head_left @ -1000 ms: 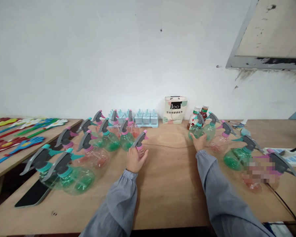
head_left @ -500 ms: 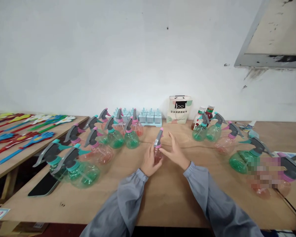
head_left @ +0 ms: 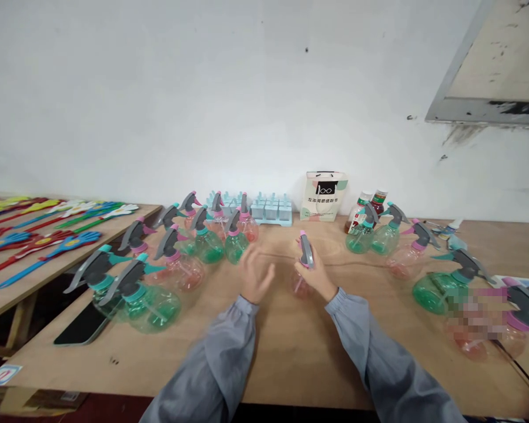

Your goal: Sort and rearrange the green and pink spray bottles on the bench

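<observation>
A pink spray bottle (head_left: 300, 284) with a grey trigger head stands upright in front of me. My right hand (head_left: 316, 271) is closed around its neck and head from the right. My left hand (head_left: 255, 275) is apart from the bottle, to its left, somewhat blurred, with its fingers spread and nothing in them. Closest to that hand among the other bottles is a green spray bottle (head_left: 236, 247) behind it. More green and pink spray bottles flank my hands, such as a green one (head_left: 156, 305) at the left and another (head_left: 436, 291) at the right.
A dark phone (head_left: 81, 324) lies at the left of the table. Along the wall stand a light-blue mould tray (head_left: 271, 211), a paper bag (head_left: 324, 197) and two red-labelled bottles (head_left: 379, 202). Colourful hand-shaped sticks (head_left: 48, 241) cover the neighbouring table. A black cable (head_left: 520, 367) runs at the right.
My left hand has let go of the pink spray bottle and moved left. My right hand, open before, now grips the bottle's neck. The bottle sits slightly further right, and the view has shifted a little.
</observation>
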Demonstrator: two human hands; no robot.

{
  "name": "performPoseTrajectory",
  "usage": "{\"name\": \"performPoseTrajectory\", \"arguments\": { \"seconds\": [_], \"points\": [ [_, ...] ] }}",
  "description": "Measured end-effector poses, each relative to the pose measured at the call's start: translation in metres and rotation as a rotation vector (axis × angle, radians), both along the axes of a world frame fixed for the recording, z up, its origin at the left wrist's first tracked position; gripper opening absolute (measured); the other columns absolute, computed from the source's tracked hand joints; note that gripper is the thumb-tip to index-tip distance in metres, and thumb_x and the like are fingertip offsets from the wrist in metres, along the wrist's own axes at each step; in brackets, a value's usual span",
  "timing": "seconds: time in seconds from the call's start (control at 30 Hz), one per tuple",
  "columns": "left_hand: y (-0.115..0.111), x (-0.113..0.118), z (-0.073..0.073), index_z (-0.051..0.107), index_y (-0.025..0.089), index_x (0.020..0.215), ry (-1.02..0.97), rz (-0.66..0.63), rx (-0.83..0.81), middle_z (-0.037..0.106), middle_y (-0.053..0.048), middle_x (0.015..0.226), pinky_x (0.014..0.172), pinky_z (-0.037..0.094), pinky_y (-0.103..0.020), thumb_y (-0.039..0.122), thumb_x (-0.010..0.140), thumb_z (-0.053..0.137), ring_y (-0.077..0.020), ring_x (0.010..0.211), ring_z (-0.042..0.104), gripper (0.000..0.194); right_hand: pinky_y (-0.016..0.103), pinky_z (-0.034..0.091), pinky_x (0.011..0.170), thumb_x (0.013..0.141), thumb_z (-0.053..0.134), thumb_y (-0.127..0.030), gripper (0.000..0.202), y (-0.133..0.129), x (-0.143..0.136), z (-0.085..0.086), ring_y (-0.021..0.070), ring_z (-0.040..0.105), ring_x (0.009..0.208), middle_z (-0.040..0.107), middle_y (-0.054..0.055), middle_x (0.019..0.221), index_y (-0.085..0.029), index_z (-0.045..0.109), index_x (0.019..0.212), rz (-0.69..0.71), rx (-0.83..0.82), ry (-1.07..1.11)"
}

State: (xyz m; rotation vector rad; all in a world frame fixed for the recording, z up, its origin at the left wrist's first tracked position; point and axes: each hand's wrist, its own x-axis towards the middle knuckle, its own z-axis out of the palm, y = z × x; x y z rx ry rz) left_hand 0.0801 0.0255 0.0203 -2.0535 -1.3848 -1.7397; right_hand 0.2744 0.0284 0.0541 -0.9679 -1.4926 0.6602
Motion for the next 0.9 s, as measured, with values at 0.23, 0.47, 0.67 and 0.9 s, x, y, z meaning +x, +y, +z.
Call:
{"name": "performPoseTrajectory", "arguments": {
  "seconds": [0.23, 0.47, 0.67, 0.9],
  "points": [
    [0.060, -0.056, 0.010, 0.033, 0.015, 0.146, -0.233, 0.220, -0.317, 0.044, -0.024, 0.147, 0.116, 0.034, -0.055, 0.038, 0.073, 0.077, -0.0369, 0.142, 0.041, 0.088, 0.033, 0.056, 0.071, 0.069, 0.070, -0.029, 0.043, 0.006, 0.007, 0.011, 0.0181, 0.065, 0.076, 0.075, 0.003, 0.097, -0.026, 0.069, 0.112, 0.027, -0.173, 0.205],
    [0.043, -0.032, -0.007, 0.039, 0.013, 0.145, -0.093, 0.283, -0.397, 0.053, -0.024, 0.139, 0.107, 0.039, -0.060, 0.047, 0.080, 0.069, -0.0400, 0.132, 0.050, 0.079, 0.034, 0.057, 0.076, 0.062, 0.068, -0.036, 0.037, 0.010, 0.031, 0.037, 0.0258, 0.072, 0.099, 0.077, 0.007, 0.106, -0.023, 0.071, 0.097, 0.227, -0.429, 0.509],
    [0.015, -0.001, -0.021, 0.048, 0.015, 0.138, 0.017, 0.183, -0.391, 0.058, -0.019, 0.124, 0.096, 0.045, -0.054, 0.055, 0.072, 0.074, -0.0388, 0.119, 0.056, 0.081, 0.043, 0.058, 0.079, 0.054, 0.059, -0.032, 0.034, 0.002, 0.036, 0.050, 0.0315, 0.074, 0.096, 0.079, 0.009, 0.096, -0.022, 0.073, 0.084, 0.458, -0.514, 0.519],
    [0.009, -0.001, -0.029, 0.044, 0.021, 0.141, -0.022, 0.049, -0.428, 0.057, -0.015, 0.124, 0.098, 0.046, -0.051, 0.051, 0.072, 0.075, -0.0346, 0.120, 0.057, 0.081, 0.041, 0.056, 0.080, 0.057, 0.059, -0.034, 0.035, -0.005, 0.032, 0.049, 0.0300, 0.073, 0.095, 0.078, 0.008, 0.090, -0.022, 0.074, 0.086, 0.504, -0.526, 0.460]
  ]
}}
